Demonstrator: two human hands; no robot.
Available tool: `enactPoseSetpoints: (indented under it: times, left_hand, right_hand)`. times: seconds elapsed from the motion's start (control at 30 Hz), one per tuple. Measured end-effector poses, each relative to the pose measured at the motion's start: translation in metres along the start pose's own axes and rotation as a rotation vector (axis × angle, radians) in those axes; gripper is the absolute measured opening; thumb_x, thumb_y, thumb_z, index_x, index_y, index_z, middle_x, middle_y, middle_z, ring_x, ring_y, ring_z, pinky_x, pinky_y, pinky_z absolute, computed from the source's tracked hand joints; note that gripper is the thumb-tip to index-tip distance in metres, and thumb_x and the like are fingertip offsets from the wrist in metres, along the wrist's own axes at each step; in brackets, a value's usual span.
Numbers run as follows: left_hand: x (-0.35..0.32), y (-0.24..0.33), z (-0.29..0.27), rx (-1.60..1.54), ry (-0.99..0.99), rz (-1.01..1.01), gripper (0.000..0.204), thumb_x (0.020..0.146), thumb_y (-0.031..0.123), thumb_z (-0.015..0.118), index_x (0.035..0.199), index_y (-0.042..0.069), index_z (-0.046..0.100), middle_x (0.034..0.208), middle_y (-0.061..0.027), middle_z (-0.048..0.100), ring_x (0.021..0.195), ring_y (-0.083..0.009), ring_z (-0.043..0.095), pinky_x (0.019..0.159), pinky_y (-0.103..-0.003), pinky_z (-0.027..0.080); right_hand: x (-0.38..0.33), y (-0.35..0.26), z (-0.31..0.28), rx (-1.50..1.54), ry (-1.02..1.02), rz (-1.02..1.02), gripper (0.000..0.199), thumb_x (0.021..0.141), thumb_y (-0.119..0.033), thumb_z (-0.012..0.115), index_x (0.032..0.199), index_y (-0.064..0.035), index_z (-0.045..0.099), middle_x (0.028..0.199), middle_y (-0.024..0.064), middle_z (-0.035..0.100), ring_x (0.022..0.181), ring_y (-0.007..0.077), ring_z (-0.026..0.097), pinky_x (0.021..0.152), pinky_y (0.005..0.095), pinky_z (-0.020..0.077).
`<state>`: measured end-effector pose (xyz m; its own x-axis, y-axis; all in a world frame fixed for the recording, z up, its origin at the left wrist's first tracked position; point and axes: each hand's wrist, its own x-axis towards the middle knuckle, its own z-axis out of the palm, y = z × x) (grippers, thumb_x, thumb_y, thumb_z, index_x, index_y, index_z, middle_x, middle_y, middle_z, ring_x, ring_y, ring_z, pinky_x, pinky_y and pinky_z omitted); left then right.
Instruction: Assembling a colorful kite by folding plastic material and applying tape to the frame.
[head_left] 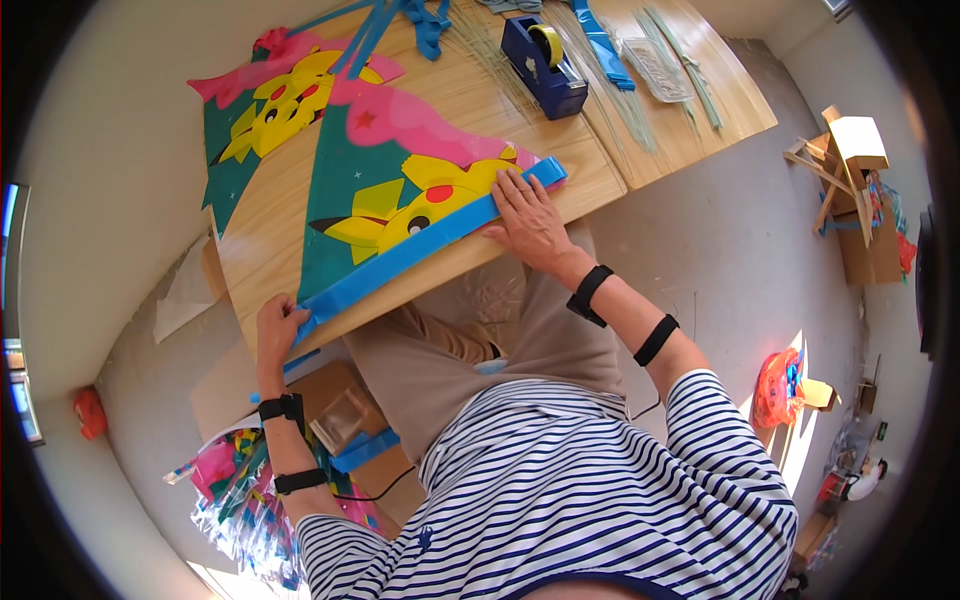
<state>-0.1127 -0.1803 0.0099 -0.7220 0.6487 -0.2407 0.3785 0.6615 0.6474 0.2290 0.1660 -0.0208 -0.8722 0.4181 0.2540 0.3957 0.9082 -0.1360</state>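
A colourful kite sheet (390,190) with a yellow cartoon figure on green and pink lies on the wooden table (270,240). A long blue strip (420,248) runs along its near edge. My left hand (277,325) pinches the strip's lower left end at the table's edge. My right hand (527,218) lies flat, fingers spread, pressing the strip near its upper right end.
A second kite sheet (275,100) lies farther back. A blue tape dispenser (545,60) with a yellow roll, thin sticks (620,100) and blue strips (600,40) sit at the table's far side. A cardboard box (345,405) and plastic-wrapped kites (235,490) lie on the floor at left.
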Motion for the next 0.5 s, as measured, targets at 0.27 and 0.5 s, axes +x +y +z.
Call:
enactPoseSetpoints:
  times: [0.27, 0.5]
  left_hand:
    - [0.008, 0.005, 0.006, 0.035, -0.021, 0.005, 0.024, 0.076, 0.008, 0.079, 0.073, 0.002, 0.057, 0.065, -0.0044, 0.055, 0.062, -0.0137, 0.051, 0.058, -0.033, 0.043]
    - [0.006, 0.000, 0.007, 0.085, -0.004, 0.024, 0.028, 0.075, 0.014, 0.079, 0.072, 0.001, 0.055, 0.065, -0.0107, 0.056, 0.063, -0.0227, 0.055, 0.060, -0.039, 0.043]
  right_hand:
    - [-0.011, 0.011, 0.007, 0.034, 0.020, 0.033, 0.081, 0.097, -0.052, 0.060, 0.150, 0.0072, 0.043, 0.160, 0.0253, 0.038, 0.152, 0.0380, 0.031, 0.125, 0.0526, 0.0220]
    - [-0.005, 0.005, 0.006, 0.091, -0.019, 0.058, 0.081, 0.097, -0.051, 0.061, 0.154, 0.0034, 0.039, 0.162, 0.0254, 0.035, 0.153, 0.0387, 0.029, 0.124, 0.0532, 0.0234]
